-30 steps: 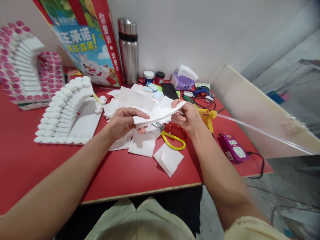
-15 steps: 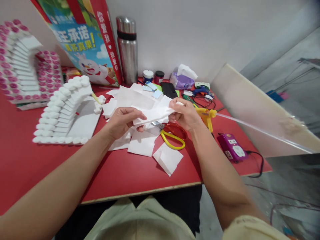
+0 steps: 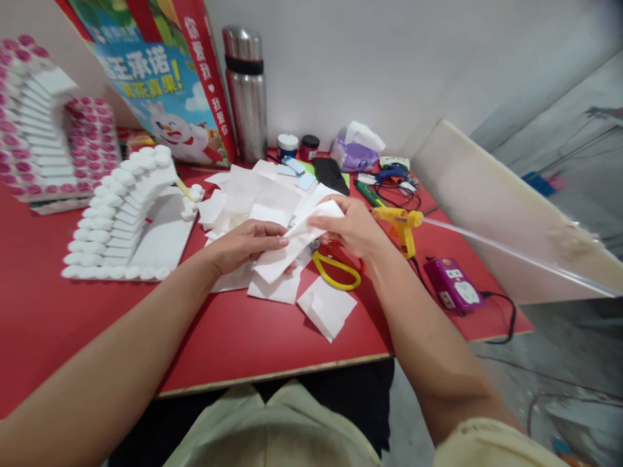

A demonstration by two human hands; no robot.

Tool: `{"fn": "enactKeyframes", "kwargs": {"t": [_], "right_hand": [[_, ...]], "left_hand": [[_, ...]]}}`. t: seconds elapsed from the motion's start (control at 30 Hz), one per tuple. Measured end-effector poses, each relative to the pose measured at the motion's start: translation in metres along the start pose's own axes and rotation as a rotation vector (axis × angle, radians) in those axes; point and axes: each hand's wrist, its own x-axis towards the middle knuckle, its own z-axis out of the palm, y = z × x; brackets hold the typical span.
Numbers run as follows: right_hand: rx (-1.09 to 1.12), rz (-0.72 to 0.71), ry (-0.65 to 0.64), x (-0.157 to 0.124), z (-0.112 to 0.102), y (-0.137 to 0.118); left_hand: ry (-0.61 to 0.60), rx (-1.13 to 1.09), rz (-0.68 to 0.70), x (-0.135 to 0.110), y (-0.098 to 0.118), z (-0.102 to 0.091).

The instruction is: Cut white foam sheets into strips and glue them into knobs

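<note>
Between my two hands is a folded strip of white paper (image 3: 298, 242), tilted with its upper end to the right. My left hand (image 3: 250, 245) pinches its left edge, thumb on top. My right hand (image 3: 351, 224) grips the upper right end between thumb and fingers. Below the strip lie loose white paper pieces (image 3: 263, 188) in a heap. Yellow-handled scissors (image 3: 335, 271) rest under my right hand, their blades mostly hidden. One separate paper piece (image 3: 327, 308) lies nearer the table's front edge.
On the red table (image 3: 219, 344), a white stair-like model (image 3: 117, 227) stands left, a pink-and-white one (image 3: 43, 130) behind it. A steel flask (image 3: 247, 97) stands at the back. To the right are a yellow glue gun (image 3: 400, 224) and a purple power socket (image 3: 453, 285).
The paper strip has turned from nearly level to a steep slant, its left end now lower and nearer me. Both hands still hold it.
</note>
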Motion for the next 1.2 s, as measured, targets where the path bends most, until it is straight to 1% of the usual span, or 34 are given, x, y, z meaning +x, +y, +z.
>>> {"fn": "enactKeyframes", "kwargs": {"t": [0.07, 0.13, 0.23, 0.3, 0.43, 0.5, 0.53, 0.57, 0.6, 0.67, 0.73, 0.77, 0.8, 0.87, 0.97, 1.07, 1.13, 1.2], "right_hand": [[0.008, 0.008, -0.016, -0.001, 0.006, 0.002], [0.032, 0.022, -0.004, -0.001, 0.009, 0.003], [0.033, 0.036, 0.043, 0.001, 0.007, 0.003], [-0.026, 0.020, 0.091, 0.003, 0.002, 0.004], [-0.236, -0.054, 0.206, 0.005, -0.008, 0.004], [-0.449, -0.090, 0.262, 0.002, -0.011, -0.003], [-0.609, -0.101, 0.274, -0.002, -0.013, -0.007], [-0.796, -0.100, 0.266, -0.006, -0.013, -0.013], [-0.997, -0.081, 0.219, -0.011, -0.013, -0.018], [-1.321, 0.018, 0.036, -0.024, -0.009, -0.026], [-1.497, 0.124, -0.137, -0.038, -0.003, -0.028], [-1.551, 0.159, -0.187, -0.044, 0.000, -0.027], [-1.587, 0.181, -0.215, -0.048, 0.003, -0.025], [-1.613, 0.196, -0.230, -0.053, 0.008, -0.020], [-1.571, 0.183, -0.247, -0.050, 0.006, -0.013], [-1.497, 0.172, -0.246, -0.043, -0.007, -0.008], [-1.444, 0.144, -0.219, -0.039, -0.020, -0.005], [-1.338, 0.106, -0.207, -0.038, -0.035, -0.002]], "left_hand": [[0.020, 0.042, -0.011, -0.001, -0.001, 0.003], [0.027, 0.096, -0.016, -0.001, -0.001, 0.005], [0.006, 0.123, -0.035, -0.003, 0.002, 0.006], [-0.009, 0.121, -0.044, -0.004, 0.003, 0.006], [0.021, 0.142, -0.030, -0.003, 0.004, 0.004], [0.055, 0.134, -0.013, -0.002, 0.003, 0.003], [0.071, 0.122, -0.001, -0.002, 0.003, 0.002], [0.088, 0.104, 0.013, -0.001, 0.003, 0.002], [0.107, 0.082, 0.029, -0.001, 0.004, 0.001], [0.151, 0.038, 0.066, 0.001, 0.004, 0.001], [0.183, 0.008, 0.102, 0.002, 0.005, 0.000], [0.192, -0.001, 0.116, 0.002, 0.006, 0.000], [0.199, -0.006, 0.129, 0.002, 0.006, 0.000], [0.211, -0.010, 0.145, 0.003, 0.006, 0.000], [0.225, -0.018, 0.160, 0.002, 0.005, 0.000], [0.252, -0.058, 0.190, 0.002, 0.006, 0.001], [0.281, -0.093, 0.214, 0.001, 0.007, 0.001], [0.309, -0.124, 0.243, 0.000, 0.009, 0.000]]}}
